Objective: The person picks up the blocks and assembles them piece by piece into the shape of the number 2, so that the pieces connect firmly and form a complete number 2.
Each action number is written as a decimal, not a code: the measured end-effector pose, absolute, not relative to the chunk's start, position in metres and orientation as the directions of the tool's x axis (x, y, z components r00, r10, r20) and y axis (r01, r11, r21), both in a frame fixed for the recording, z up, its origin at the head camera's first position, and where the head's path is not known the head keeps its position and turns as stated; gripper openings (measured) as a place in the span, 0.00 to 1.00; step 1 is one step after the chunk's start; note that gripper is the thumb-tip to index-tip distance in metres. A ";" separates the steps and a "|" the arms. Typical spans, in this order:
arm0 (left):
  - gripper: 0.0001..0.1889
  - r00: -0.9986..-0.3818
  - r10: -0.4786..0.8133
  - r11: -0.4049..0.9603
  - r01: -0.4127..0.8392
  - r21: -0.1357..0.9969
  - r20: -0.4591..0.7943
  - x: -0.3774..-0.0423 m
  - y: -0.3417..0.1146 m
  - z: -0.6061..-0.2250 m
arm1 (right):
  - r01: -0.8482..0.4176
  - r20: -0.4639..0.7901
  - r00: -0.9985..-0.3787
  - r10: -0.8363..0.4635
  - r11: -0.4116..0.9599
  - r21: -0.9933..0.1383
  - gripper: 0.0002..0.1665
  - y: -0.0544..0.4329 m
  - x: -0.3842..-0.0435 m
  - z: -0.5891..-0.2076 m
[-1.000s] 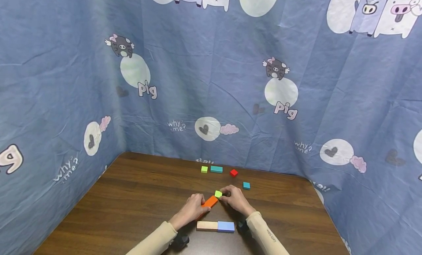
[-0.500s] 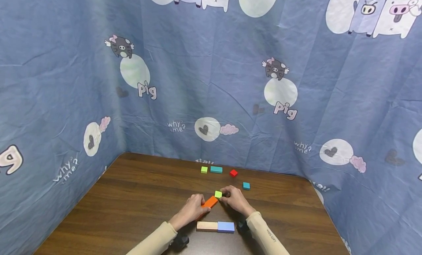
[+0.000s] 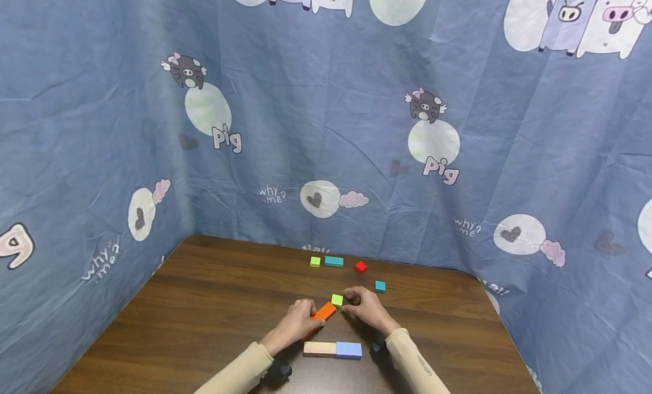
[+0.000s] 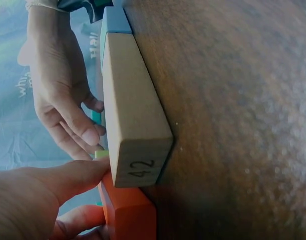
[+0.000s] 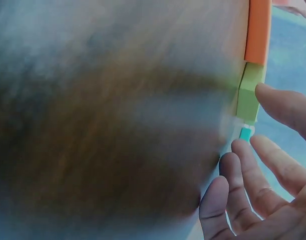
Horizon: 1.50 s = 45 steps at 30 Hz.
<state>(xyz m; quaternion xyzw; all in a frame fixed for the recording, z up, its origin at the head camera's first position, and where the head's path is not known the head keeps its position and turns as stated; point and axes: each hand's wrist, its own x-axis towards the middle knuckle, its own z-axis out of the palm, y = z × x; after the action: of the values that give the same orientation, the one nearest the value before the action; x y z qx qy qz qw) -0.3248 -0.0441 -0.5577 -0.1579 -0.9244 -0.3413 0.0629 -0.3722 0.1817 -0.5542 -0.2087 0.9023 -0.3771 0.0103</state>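
Head view: the left hand pinches the orange rectangular block between thumb and fingers, leaving its far end bare. The right hand sits to the right of that far end, its fingers spread apart and gripping nothing. Between the right hand and the orange block lies a yellow-green block, set against the orange block's far end; in the right wrist view the right thumb overlaps its edge, though whether skin touches it cannot be told.

Nearer the person than the orange block lies a natural-wood block, marked "42" on one end in the left wrist view, with a blue block joined end to end on its right. Well beyond the orange block stand a yellow-green cube, a teal rectangular block just beside it and a red block; a small teal block lies beyond it to the right. All rest on the dark wood-grain surface, and behind the orange block hangs a blue pig-print curtain.
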 end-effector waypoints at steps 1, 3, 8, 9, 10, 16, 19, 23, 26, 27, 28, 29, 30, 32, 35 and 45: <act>0.15 -0.942 0.249 0.720 0.335 0.608 0.225 -0.325 -0.044 -0.557 | -0.364 0.137 -0.915 -0.381 0.625 -0.691 0.25 0.183 -0.372 -0.554; 0.15 -0.945 0.244 0.721 0.327 0.611 0.218 -0.325 -0.044 -0.557 | -0.354 0.136 -0.917 -0.374 0.609 -0.710 0.25 0.184 -0.372 -0.553; 0.15 -0.952 0.238 0.720 0.307 0.622 0.195 -0.324 -0.044 -0.558 | -0.335 0.146 -0.920 -0.363 0.540 -0.772 0.24 0.187 -0.371 -0.554; 0.15 -0.951 0.240 0.719 0.311 0.622 0.197 -0.324 -0.044 -0.558 | -0.333 0.150 -0.921 -0.360 0.525 -0.783 0.24 0.188 -0.370 -0.554; 0.15 -0.950 0.242 0.720 0.312 0.620 0.197 -0.324 -0.044 -0.558 | -0.326 0.150 -0.923 -0.354 0.513 -0.794 0.24 0.189 -0.370 -0.554; 0.16 -0.946 0.250 0.709 0.322 0.627 0.204 -0.324 -0.044 -0.560 | -0.266 0.132 -0.943 -0.304 0.457 -0.849 0.26 0.197 -0.367 -0.550; 0.15 -0.947 0.244 0.706 0.322 0.631 0.210 -0.323 -0.044 -0.561 | -0.231 0.118 -0.958 -0.262 0.458 -0.858 0.26 0.202 -0.367 -0.548; 0.15 -0.947 0.234 0.707 0.321 0.630 0.220 -0.323 -0.044 -0.562 | -0.241 0.152 -0.963 -0.222 0.459 -0.855 0.26 0.209 -0.369 -0.547; 0.15 -0.942 0.238 0.708 0.336 0.621 0.237 -0.323 -0.044 -0.562 | -0.264 0.193 -0.960 -0.203 0.426 -0.866 0.25 0.213 -0.370 -0.547; 0.15 -0.940 0.240 0.710 0.340 0.616 0.243 -0.323 -0.044 -0.562 | -0.277 0.211 -0.957 -0.198 0.417 -0.866 0.25 0.214 -0.370 -0.547; 0.15 -0.940 0.240 0.712 0.341 0.614 0.243 -0.323 -0.044 -0.562 | -0.289 0.228 -0.954 -0.193 0.410 -0.865 0.25 0.215 -0.370 -0.546; 0.15 -0.939 0.241 0.714 0.343 0.610 0.246 -0.324 -0.044 -0.562 | -0.292 0.235 -0.954 -0.186 0.403 -0.867 0.25 0.216 -0.370 -0.546; 0.15 -0.938 0.242 0.715 0.346 0.608 0.250 -0.324 -0.044 -0.562 | -0.294 0.240 -0.954 -0.179 0.399 -0.869 0.25 0.217 -0.370 -0.546; 0.15 -0.938 0.242 0.714 0.346 0.608 0.249 -0.324 -0.044 -0.562 | -0.288 0.241 -0.957 -0.163 0.409 -0.866 0.25 0.220 -0.370 -0.545; 0.15 -0.937 0.246 0.711 0.349 0.610 0.250 -0.323 -0.045 -0.562 | -0.255 0.218 -0.967 -0.133 0.436 -0.863 0.24 0.225 -0.371 -0.546; 0.15 -0.938 0.248 0.711 0.347 0.612 0.244 -0.322 -0.044 -0.559 | -0.210 0.209 -0.976 -0.060 0.511 -0.833 0.22 0.249 -0.375 -0.552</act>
<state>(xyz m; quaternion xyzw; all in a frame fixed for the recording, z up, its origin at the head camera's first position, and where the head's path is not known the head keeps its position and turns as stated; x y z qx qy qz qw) -0.3221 -0.0438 -0.5590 -0.1613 -0.9220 -0.3445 0.0723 -0.3752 0.2493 -0.5519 -0.0780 0.8658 -0.4882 -0.0769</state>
